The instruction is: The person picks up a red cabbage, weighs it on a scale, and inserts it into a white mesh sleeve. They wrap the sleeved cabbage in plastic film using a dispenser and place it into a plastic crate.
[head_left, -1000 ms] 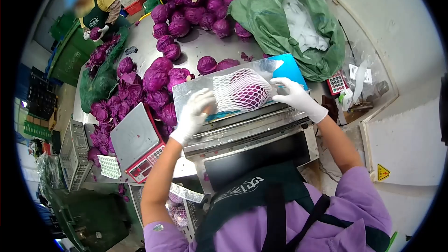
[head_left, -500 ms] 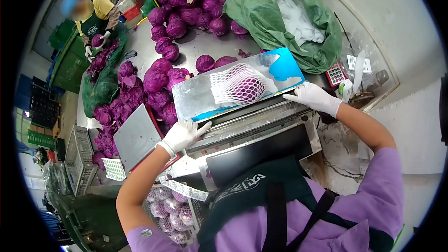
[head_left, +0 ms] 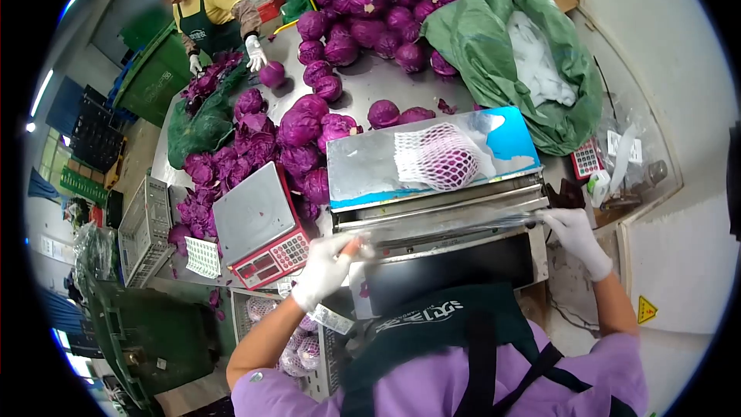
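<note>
My left hand (head_left: 324,266), white-gloved, pinches one end of a stretch of clear plastic film (head_left: 455,230), though its fingertips are smeared by motion. At the other end, my right hand (head_left: 575,239), also gloved, closes on the film. The strip is drawn across the front of a film wrapping machine (head_left: 367,218). On the machine's metal-and-blue top plate lies a red cabbage (head_left: 455,166) inside a white foam net (head_left: 417,156). Beside my left hand stands a red scale (head_left: 258,212) with a flat metal pan and keypad.
Red cabbages (head_left: 340,46) are heaped across the metal table, with loose leaves (head_left: 204,208) at left. A green sack (head_left: 478,38) holds white nets. Wrapped cabbages (head_left: 297,355) sit in a crate below. Across the table, a co-worker's gloved hand (head_left: 255,54) is near a cabbage.
Both my hands have moved from the machine's edge toward my body, drawing film out. My view has shifted left. The co-worker's cabbage now rests on the table, out of their hand.
</note>
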Available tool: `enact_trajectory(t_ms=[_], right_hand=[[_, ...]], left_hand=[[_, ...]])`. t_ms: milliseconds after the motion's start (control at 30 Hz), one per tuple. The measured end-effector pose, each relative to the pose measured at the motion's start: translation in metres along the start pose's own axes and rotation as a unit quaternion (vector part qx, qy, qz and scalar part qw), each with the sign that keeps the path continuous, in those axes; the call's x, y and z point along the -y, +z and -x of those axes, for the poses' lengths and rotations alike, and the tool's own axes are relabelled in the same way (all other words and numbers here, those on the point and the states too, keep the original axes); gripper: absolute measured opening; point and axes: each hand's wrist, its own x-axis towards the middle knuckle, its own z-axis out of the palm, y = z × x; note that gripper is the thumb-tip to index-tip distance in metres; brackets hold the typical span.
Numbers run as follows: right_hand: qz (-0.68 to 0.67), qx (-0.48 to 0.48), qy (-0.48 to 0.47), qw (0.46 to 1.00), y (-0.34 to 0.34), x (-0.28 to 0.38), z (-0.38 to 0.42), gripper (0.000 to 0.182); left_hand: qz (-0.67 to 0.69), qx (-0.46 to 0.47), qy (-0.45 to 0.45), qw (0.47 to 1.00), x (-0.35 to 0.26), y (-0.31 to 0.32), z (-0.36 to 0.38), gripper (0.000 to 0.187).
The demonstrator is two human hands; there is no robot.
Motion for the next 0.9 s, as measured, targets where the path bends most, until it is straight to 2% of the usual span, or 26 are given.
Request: enact_trajectory(t_ms=[67,133,200,267,333,400,433,467,533,600,633,667,733,767,800,867,900], right_hand=[[-0.032,-0.008,0.087,0.996,-0.035,0.044,0.01,0.016],[-0.055,-0.077,0.105,0.99,-0.074,0.075,0.01,0.021],[-0.2,-0.128,0.033,0.971,-0.094,0.071,-0.005,0.023],[-0.251,-0.27,0.012,0.93,-0.06,0.085,-0.066,0.022],[-0.402,-0.233,-0.044,0.885,-0.031,0.06,-0.136,0.022],[-0.32,-0.183,-0.041,0.929,0.005,0.039,-0.188,0.03],[-0.274,-0.08,-0.038,0.958,0.023,0.018,-0.202,0.04],[-0.223,0.024,-0.038,0.974,0.039,-0.001,-0.217,0.054],[-0.191,0.274,-0.137,0.933,0.074,-0.032,-0.212,0.083],[-0.089,0.326,-0.158,0.928,0.071,-0.006,-0.181,0.109],[-0.16,0.309,-0.104,0.932,0.074,0.013,-0.169,0.12],[-0.286,0.259,-0.073,0.92,0.081,0.027,-0.163,0.113],[-0.229,0.211,-0.048,0.949,0.076,0.036,-0.161,0.105],[-0.242,0.213,-0.031,0.946,0.076,0.037,-0.154,0.088],[-0.243,0.212,-0.027,0.946,0.074,0.039,-0.147,0.088],[-0.412,0.283,0.056,0.864,0.07,0.048,-0.123,0.074],[-0.409,0.298,0.07,0.86,0.068,0.062,-0.105,0.06]], left_hand=[[0.026,-0.049,-0.014,0.998,-0.027,-0.02,0.014,0.025],[0.148,-0.104,0.018,0.983,-0.071,-0.042,0.015,0.032],[0.23,-0.169,0.092,0.954,-0.09,-0.047,-0.003,0.038],[0.334,-0.251,0.107,0.902,-0.081,-0.026,-0.07,0.041],[0.351,-0.303,0.116,0.878,-0.056,-0.001,-0.153,0.043],[0.26,-0.218,0.053,0.939,-0.021,0.019,-0.209,0.042],[0.317,-0.103,-0.074,0.94,0.005,0.034,-0.227,0.047],[0.363,0.014,-0.197,0.91,0.025,0.045,-0.242,0.056],[0.32,0.244,-0.071,0.913,0.049,0.059,-0.222,0.089],[0.139,0.293,0.079,0.943,0.031,0.059,-0.198,0.116],[0.1,0.235,0.082,0.963,0.027,0.068,-0.185,0.124],[0.103,0.241,0.077,0.962,0.02,0.07,-0.18,0.124],[0.176,0.156,0.021,0.972,0.003,0.068,-0.176,0.121],[0.143,0.127,0.039,0.981,0.003,0.067,-0.17,0.105],[0.144,0.132,0.038,0.98,-0.003,0.063,-0.163,0.105],[0.195,0.187,-0.053,0.961,-0.031,0.049,-0.138,0.085],[0.203,0.245,-0.16,0.935,-0.059,0.035,-0.12,0.075]])
